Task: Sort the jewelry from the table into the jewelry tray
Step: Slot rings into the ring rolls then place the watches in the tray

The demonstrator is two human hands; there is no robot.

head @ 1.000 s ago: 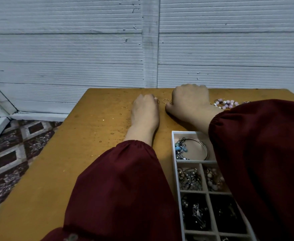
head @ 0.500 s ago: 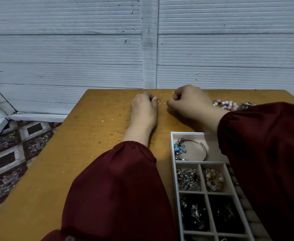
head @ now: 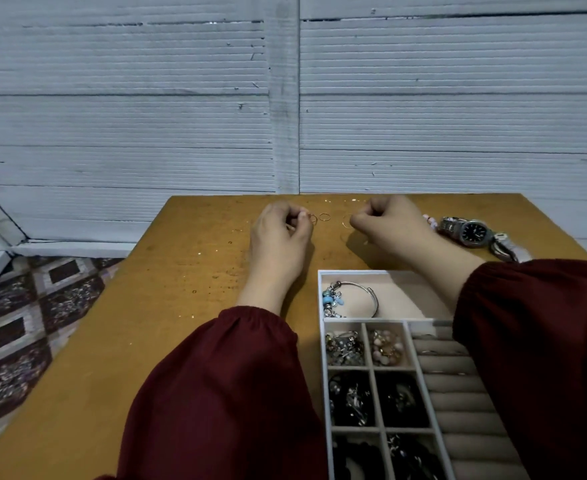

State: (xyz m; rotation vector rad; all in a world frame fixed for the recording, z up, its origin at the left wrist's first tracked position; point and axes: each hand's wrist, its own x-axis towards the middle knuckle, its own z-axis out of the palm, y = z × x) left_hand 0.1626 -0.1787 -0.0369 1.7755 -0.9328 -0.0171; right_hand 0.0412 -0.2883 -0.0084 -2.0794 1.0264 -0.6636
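Tray (head: pixel 354 273), one, is sitting near right. Two hands are curling far: left hand (head: pixel 278 237) is pinching left ring (head: pixel 312 218); right hand (head: pixel 385 226) is touching right ring (head: pixel 346 221), hold unclear. One watch (head: pixel 472 232) is lying far right. Of three rings, middle ring (head: pixel 324 217) is lying free.

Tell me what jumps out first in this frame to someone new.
The left hand and right hand, fingers curled, work at the far edge of the table, thin gold rings lying between them. Near right, the white jewelry tray holds a silver bangle with blue charms in its top compartment; a wristwatch lies right of the right hand.
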